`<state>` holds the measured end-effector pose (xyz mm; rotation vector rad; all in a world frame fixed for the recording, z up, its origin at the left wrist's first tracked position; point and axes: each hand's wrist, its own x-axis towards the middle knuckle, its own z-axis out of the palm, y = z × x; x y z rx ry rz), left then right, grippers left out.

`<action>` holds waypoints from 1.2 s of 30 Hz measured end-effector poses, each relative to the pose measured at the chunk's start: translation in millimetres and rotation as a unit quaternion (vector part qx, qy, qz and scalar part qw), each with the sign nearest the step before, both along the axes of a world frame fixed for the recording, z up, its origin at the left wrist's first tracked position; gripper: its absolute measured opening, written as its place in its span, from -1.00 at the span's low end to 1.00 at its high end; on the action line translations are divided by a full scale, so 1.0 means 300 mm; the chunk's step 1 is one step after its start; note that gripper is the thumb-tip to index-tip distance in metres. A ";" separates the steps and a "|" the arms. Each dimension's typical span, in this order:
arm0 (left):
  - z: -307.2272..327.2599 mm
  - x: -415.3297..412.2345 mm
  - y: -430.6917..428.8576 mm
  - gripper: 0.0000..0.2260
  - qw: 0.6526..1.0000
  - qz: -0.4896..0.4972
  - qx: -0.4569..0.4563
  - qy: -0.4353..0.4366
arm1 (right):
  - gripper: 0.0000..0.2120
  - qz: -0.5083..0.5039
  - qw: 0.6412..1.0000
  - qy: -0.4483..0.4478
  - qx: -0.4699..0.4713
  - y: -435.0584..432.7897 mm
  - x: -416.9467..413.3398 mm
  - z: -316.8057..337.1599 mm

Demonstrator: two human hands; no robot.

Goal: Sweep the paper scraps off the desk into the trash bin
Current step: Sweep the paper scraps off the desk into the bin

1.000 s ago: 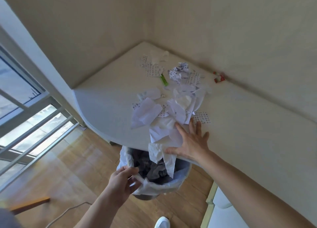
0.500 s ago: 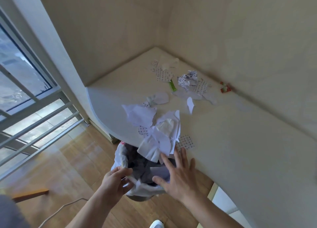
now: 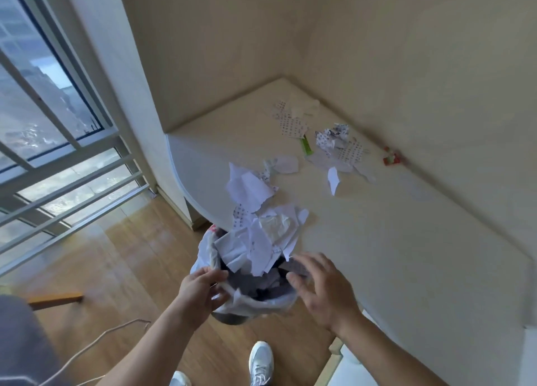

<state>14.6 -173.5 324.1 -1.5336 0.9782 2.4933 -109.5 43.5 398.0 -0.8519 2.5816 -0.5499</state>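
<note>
Left hand [image 3: 203, 291] pinches the bin liner [image 3: 247, 301], holding the trash bin [image 3: 232, 317] under the desk [image 3: 377, 254] edge. Right hand [image 3: 322, 291] empty, fingers spread. Paper scraps [image 3: 261, 234] overhang the edge at 12 o'clock of the bin; more lie at 1 o'clock.

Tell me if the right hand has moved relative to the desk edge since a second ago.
Yes. The right hand has pulled back off the white desk, past its edge, and now hovers open beside the lined trash bin.
</note>
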 end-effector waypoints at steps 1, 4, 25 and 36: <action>-0.004 0.003 0.003 -0.73 1.000 0.005 0.000 -0.002 | -0.24 -0.026 1.000 -0.001 -0.011 0.003 -0.061 0.010; -0.011 0.000 0.017 -0.72 0.999 0.040 0.004 -0.002 | -0.35 -0.026 0.998 -0.050 -0.019 -0.040 -0.203 0.015; -0.001 0.019 0.075 -0.79 0.983 0.182 0.001 0.015 | -0.49 0.250 0.958 -0.130 0.043 -0.146 -0.233 -0.042; 0.013 0.023 0.103 -0.82 0.982 0.186 0.015 0.028 | -0.51 0.268 0.940 -0.207 0.027 -0.125 -0.090 -0.049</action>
